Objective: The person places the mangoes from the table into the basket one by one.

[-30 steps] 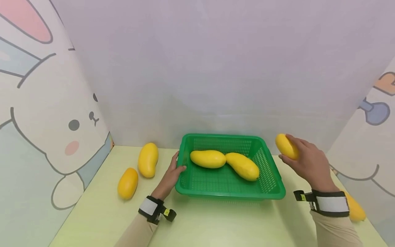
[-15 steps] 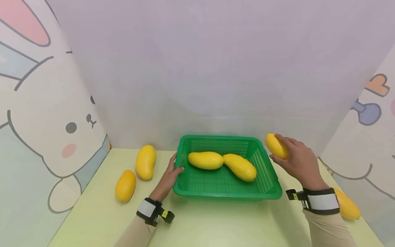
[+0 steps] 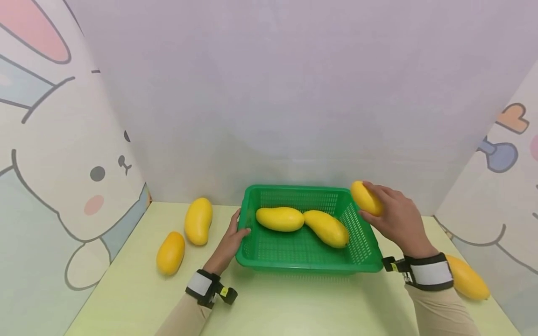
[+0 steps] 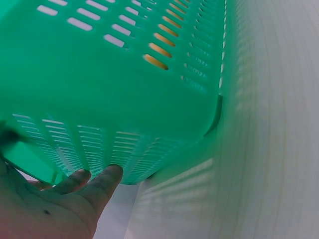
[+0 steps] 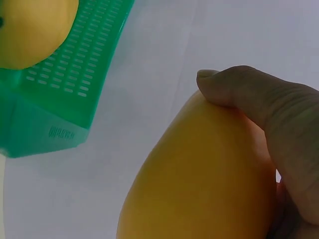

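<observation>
Right hand (image 3: pixel 397 218) — fingers curled around a yellow mango (image 3: pixel 366 198) — holds it over the far right corner of a green basket (image 3: pixel 294 263). Left hand (image 3: pixel 231 238), fingers fairly straight, grips the basket's left rim.

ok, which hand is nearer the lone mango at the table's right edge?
Right. The right hand, holding another mango over the green basket rim, sits just left of and beyond that lone mango. The left hand grips the basket's far left rim.
</observation>
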A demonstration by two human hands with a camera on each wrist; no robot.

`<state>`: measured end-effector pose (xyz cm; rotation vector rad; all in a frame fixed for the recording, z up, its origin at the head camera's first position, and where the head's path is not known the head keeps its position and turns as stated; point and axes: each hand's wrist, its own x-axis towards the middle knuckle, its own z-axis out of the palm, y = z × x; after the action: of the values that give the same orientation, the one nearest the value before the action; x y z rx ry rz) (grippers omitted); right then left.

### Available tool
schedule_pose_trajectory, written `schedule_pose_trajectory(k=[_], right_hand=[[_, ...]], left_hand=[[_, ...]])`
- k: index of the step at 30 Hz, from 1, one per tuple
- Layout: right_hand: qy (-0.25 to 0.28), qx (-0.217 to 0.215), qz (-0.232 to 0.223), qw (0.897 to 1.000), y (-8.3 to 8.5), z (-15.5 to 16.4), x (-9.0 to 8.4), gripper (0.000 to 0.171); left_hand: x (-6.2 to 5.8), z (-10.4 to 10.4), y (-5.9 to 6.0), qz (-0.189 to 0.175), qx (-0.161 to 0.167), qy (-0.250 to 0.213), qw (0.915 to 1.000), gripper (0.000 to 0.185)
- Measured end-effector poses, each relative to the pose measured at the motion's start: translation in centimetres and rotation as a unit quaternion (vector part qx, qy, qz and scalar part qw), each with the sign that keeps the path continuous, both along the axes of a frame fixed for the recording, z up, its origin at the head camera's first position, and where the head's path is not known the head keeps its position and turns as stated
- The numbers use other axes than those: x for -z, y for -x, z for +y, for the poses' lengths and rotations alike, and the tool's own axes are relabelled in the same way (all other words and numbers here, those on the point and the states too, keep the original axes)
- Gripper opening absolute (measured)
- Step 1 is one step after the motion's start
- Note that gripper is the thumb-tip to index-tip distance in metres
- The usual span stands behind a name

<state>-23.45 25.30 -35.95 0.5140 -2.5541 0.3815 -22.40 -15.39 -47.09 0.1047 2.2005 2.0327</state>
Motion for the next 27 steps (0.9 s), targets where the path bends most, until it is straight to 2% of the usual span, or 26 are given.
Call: schedule_pose_trajectory(k=[13,27], right_hand=[[0.001,-0.022,-0.013,1.0,-0.1,-1.4,-0.1,0.073],[0.006,-0.073,-0.023,0.997,0.6,-3.2,0.4,0.073]], left_hand=[[-0.3,0.2,-0.2,-0.001,-0.003,0.007,1.0,0.072],[-0.1,0.1,0.0,-0.001,0.0,0.004,1.0,0.072]])
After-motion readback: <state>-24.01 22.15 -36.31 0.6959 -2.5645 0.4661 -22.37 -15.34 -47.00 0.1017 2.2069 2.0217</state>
